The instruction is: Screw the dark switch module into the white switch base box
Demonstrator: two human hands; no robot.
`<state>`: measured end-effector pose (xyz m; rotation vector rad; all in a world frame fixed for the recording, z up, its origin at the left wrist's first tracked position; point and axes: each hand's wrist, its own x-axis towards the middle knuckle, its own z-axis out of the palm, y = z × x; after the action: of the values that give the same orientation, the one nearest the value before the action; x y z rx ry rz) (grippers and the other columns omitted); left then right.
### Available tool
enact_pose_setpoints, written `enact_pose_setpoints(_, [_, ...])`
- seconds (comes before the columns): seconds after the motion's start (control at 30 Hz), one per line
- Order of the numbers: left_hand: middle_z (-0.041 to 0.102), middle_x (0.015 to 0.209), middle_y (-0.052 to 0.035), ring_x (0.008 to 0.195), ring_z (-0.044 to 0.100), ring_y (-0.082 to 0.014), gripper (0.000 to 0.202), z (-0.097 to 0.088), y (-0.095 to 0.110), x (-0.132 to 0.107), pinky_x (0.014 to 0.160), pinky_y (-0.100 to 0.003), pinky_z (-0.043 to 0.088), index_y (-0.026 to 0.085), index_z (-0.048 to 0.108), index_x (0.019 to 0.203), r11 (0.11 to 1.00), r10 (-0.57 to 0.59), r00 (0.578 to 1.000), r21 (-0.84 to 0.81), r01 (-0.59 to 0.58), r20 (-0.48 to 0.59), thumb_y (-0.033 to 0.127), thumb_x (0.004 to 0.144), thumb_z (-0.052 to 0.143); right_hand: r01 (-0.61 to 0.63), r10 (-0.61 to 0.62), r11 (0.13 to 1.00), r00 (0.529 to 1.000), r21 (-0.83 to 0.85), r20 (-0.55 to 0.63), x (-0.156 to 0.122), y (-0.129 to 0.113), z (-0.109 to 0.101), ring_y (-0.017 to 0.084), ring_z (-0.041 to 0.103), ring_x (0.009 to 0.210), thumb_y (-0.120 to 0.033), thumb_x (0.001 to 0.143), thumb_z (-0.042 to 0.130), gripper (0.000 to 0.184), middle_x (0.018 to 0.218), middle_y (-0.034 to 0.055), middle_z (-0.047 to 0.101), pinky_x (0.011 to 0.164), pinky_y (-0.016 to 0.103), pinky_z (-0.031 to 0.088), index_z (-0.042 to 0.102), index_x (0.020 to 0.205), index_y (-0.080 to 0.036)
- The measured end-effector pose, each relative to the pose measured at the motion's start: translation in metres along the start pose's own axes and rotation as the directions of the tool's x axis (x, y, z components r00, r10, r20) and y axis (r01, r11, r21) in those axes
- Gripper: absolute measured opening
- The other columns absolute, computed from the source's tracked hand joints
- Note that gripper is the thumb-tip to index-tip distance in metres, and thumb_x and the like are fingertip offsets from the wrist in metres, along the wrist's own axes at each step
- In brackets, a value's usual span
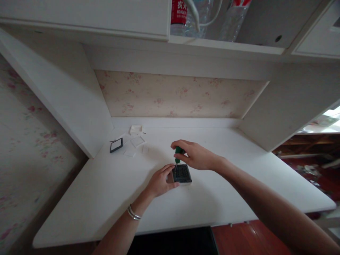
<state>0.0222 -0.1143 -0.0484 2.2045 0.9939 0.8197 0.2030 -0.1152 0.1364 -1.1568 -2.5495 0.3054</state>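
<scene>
Forearms (pixel 260 197) reach over a worktop (pixel 225 202), right hand (pixel 196 156) with fingers wrapped round a screwdriver (pixel 178 156), left hand (pixel 159 181) with half-spread fingers gripping a box (pixel 182 173) flat beneath the tip, which could slip towards them if the box shifts.

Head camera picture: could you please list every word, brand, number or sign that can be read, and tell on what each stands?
"农" on the red bottle label; the next character is incomplete.
"NONGFU" on the same label, below; its ending is unclear.
Smaller line under these: too blurred to read.
Black-topped device and green screwdriver: no readable text; any markings are too small.
</scene>
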Motion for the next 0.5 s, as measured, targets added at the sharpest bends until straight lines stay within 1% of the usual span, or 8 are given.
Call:
enact_pose_setpoints(0.07, [0.047, 0.137, -0.0060, 0.124, 0.045, -0.0227, 0.071, 0.000, 0.000, 0.000, 0.108, -0.035, 0.036, 0.021, 0.044, 0.132, 1.000, 0.000, 1.000, 0.011, 0.000, -0.001, 0.044, 0.070, 0.070, -0.036, 0.035, 0.994, 0.999, -0.107, -0.009, -0.001, -0.004, -0.001, 0.020, 0.058, 0.093, -0.036, 0.090, 0.046, 0.025, 0.103, 0.0076, 0.061, 0.080, 0.034, 0.044, 0.052, 0.109, -0.021])
enact_pose_setpoints(0.1, [0.047, 0.137, -0.0062, 0.124, 0.045, -0.0232, 0.071, 0.001, 0.000, 0.001, 0.108, -0.036, 0.036, 0.021, 0.044, 0.132, 1.000, -0.001, 1.000, 0.018, 0.001, -0.001, 0.044, 0.070, 0.070, -0.037, 0.034, 0.991, 0.999, -0.128, -0.021, -0.001, -0.006, -0.002, 0.021, 0.057, 0.097, -0.036, 0.091, 0.046, 0.024, 0.105, 0.0083, 0.060, 0.082, 0.035, 0.043, 0.052, 0.108, -0.020])
enact_pose_setpoints(0.2, [0.047, 0.137, -0.0068, 0.125, 0.045, -0.0246, 0.071, 0.001, -0.001, 0.001, 0.107, -0.037, 0.036, 0.021, 0.045, 0.132, 0.999, -0.014, 1.000, 0.046, 0.013, 0.005, 0.048, 0.071, 0.068, 0.035, -0.035, 0.999, 0.999, -0.040, 0.007, -0.002, -0.011, -0.003, 0.020, 0.051, 0.111, -0.027, 0.092, 0.042, 0.031, 0.126, 0.0108, 0.050, 0.089, 0.033, 0.041, 0.042, 0.122, -0.020])
enact_pose_setpoints(0.27, [0.047, 0.137, -0.0076, 0.125, 0.045, -0.0254, 0.073, 0.002, -0.002, 0.000, 0.107, -0.038, 0.037, 0.020, 0.045, 0.132, 0.998, -0.029, 1.000, 0.061, 0.029, 0.005, 0.050, 0.070, 0.068, 0.025, -0.024, 1.000, 0.998, -0.006, 0.066, -0.002, -0.013, -0.003, 0.019, 0.055, 0.105, -0.026, 0.092, 0.042, 0.036, 0.128, 0.0101, 0.050, 0.084, 0.030, 0.042, 0.035, 0.127, -0.022])
enact_pose_setpoints(0.33, [0.048, 0.137, -0.0079, 0.125, 0.045, -0.0257, 0.074, 0.003, -0.003, 0.000, 0.107, -0.038, 0.037, 0.020, 0.045, 0.133, 0.997, -0.036, 0.999, 0.065, 0.035, 0.002, 0.051, 0.070, 0.068, -0.059, 0.068, 0.994, 0.993, -0.090, 0.094, -0.001, -0.014, -0.003, 0.020, 0.060, 0.091, -0.034, 0.091, 0.044, 0.034, 0.116, 0.0082, 0.058, 0.075, 0.031, 0.044, 0.038, 0.123, -0.023])
enact_pose_setpoints(0.4, [0.047, 0.137, -0.0071, 0.125, 0.045, -0.0256, 0.074, 0.003, -0.003, 0.000, 0.107, -0.038, 0.036, 0.020, 0.045, 0.133, 0.998, -0.031, 1.000, 0.060, 0.031, -0.001, 0.050, 0.069, 0.069, -0.131, 0.147, 0.971, 0.987, -0.198, 0.069, 0.001, -0.014, -0.003, 0.022, 0.061, 0.085, -0.044, 0.090, 0.043, 0.034, 0.108, 0.0076, 0.061, 0.071, 0.033, 0.044, 0.043, 0.118, -0.023])
enact_pose_setpoints(0.43, [0.047, 0.137, -0.0065, 0.126, 0.044, -0.0253, 0.073, 0.002, -0.002, 0.000, 0.108, -0.038, 0.036, 0.021, 0.045, 0.132, 0.998, -0.027, 1.000, 0.055, 0.027, -0.001, 0.049, 0.069, 0.069, -0.134, 0.150, 0.967, 0.987, -0.217, 0.055, 0.001, -0.013, -0.004, 0.023, 0.061, 0.088, -0.046, 0.091, 0.042, 0.036, 0.111, 0.0086, 0.059, 0.072, 0.033, 0.044, 0.044, 0.118, -0.022])
enact_pose_setpoints(0.5, [0.047, 0.138, -0.0056, 0.126, 0.044, -0.0246, 0.072, 0.001, 0.000, 0.001, 0.108, -0.037, 0.035, 0.022, 0.045, 0.132, 0.999, -0.019, 1.000, 0.042, 0.019, 0.001, 0.047, 0.070, 0.069, -0.075, 0.088, 0.980, 0.994, -0.182, 0.066, 0.002, -0.012, -0.008, 0.021, 0.059, 0.096, -0.040, 0.093, 0.038, 0.036, 0.125, 0.0111, 0.052, 0.077, 0.032, 0.043, 0.041, 0.123, -0.021])
